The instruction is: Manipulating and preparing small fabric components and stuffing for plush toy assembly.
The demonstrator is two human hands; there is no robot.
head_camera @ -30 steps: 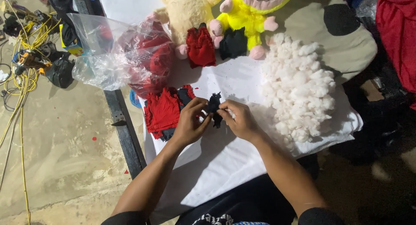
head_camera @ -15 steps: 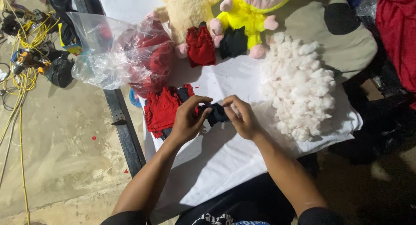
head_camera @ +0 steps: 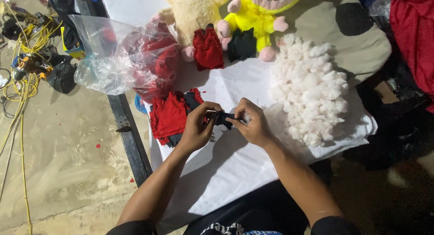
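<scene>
Dark cloth piece [head_camera: 224,118] mostly hidden by our fingers, pinched between our left hand [head_camera: 199,126] and right hand [head_camera: 253,123], both grips clamped on it above the table [head_camera: 226,167]

Layout about the two-handed grip, table seen from above.
Small cloth piece [head_camera: 224,118] between left hand [head_camera: 197,128] and right hand [head_camera: 253,124], over the table [head_camera: 235,167]. Cloth stack [head_camera: 169,117] just left of the grip; plastic bag [head_camera: 122,58] behind-left; stuffing heap [head_camera: 312,92] right; two plush toys [head_camera: 253,18] behind; cables [head_camera: 20,72] on the floor, far left.

Dark cloth piece [head_camera: 224,118] mostly behind fingers [head_camera: 242,115]
</scene>
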